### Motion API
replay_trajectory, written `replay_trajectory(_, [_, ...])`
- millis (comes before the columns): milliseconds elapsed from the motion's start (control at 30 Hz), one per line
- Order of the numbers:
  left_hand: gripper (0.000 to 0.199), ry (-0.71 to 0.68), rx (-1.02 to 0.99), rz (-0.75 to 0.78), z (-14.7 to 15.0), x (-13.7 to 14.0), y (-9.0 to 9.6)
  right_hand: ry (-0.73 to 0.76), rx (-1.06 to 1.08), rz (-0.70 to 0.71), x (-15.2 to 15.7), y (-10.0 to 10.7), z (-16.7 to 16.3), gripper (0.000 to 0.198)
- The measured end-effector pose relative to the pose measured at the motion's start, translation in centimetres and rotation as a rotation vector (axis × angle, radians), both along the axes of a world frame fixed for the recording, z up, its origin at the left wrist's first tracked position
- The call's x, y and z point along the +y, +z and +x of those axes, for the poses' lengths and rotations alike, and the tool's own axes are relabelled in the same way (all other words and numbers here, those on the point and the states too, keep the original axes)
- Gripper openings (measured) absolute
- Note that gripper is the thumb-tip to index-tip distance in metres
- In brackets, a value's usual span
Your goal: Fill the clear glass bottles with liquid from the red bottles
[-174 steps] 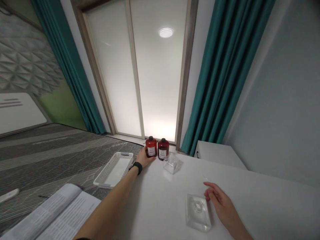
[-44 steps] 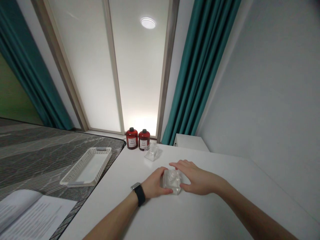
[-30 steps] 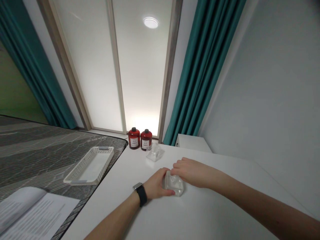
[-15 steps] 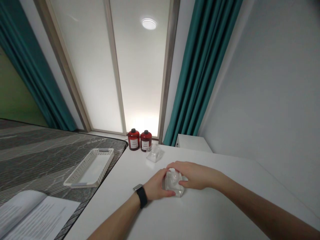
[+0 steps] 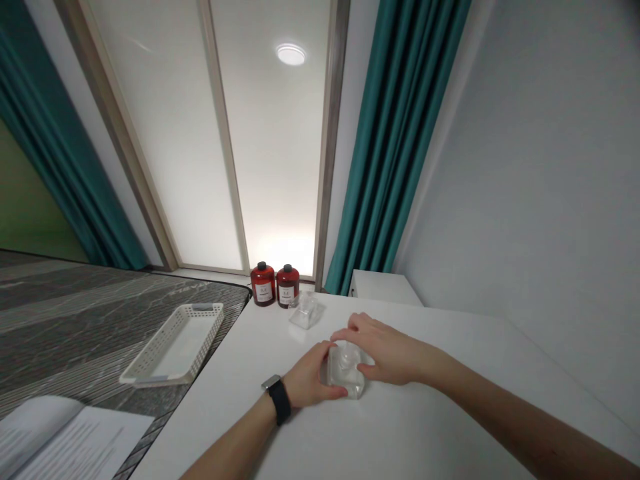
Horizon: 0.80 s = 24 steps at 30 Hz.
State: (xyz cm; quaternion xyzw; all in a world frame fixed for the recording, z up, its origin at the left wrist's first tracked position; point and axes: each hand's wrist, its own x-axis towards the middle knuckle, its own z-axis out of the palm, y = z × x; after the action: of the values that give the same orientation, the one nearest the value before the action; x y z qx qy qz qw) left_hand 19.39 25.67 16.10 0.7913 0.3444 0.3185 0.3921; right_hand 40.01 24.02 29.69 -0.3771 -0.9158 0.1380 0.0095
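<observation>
Your left hand [image 5: 307, 380] has moved from the far red bottles [image 5: 263, 285] to clasp the clear jar [image 5: 344, 379]; your right hand [image 5: 383, 348] curls over it, grip unclear.

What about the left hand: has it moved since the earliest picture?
Yes. Against the white table, the left hand has come closer and rightward, from beside the two red bottles to the clear container.
</observation>
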Motion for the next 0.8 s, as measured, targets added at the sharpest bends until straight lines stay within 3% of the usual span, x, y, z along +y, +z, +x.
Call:
replay_trajectory(167, [0.064,-0.027,0.012,-0.001,0.1,0.0,0.3,0.154,-0.085,0.137,0.9,0.0,-0.2,0.033])
replay_trajectory(267, [0.064,-0.035,0.004,0.001,0.3,-0.1,0.4,0.124,-0.107,0.169,0.9,-0.8,-0.8,0.023])
replay_trajectory(433, [0.064,-0.01,0.071,0.002,0.5,-0.2,0.0,-0.016,-0.187,0.27,0.1,-1.8,-1.2,0.034])
replay_trajectory(533, [0.066,-0.01,0.084,0.011,0.6,-0.3,-0.2,-0.071,-0.134,0.234,-0.6,-1.7,-0.6,0.038])
replay_trajectory(600, [0.066,-0.011,0.072,0.02,0.6,-0.4,-0.1,-0.072,-0.037,0.178,-0.8,-1.5,0.0,0.028])
replay_trajectory(667, [0.066,-0.015,0.059,0.027,0.6,-0.4,0.0,-0.003,0.053,0.115,-0.8,-1.1,0.7,0.024])
replay_trajectory(800, [0.068,-0.029,0.049,0.031,0.6,-0.4,0.2,0.159,0.035,0.044,-0.3,-0.5,1.3,0.042])
